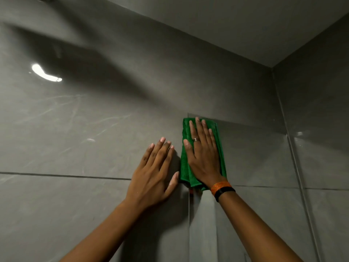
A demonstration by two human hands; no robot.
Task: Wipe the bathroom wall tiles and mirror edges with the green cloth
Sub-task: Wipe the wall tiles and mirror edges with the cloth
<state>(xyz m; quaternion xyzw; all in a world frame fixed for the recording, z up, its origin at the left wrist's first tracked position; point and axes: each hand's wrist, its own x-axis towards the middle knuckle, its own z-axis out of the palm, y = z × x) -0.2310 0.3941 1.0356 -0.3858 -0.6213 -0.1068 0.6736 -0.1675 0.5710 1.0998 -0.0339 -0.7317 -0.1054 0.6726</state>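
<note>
We press the folded green cloth flat under our right hand, fingers spread and gripping nothing, at the mirror's top left corner so the soft weave covers its thin edge. Our left hand lies open on the glossy grey wall tiles just beside, likely to steady us

Bare tiles left; corner right

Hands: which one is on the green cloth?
The right hand, the one with a ring and wristbands, lies flat on the green cloth. The left hand presses bare tile beside it.
</note>
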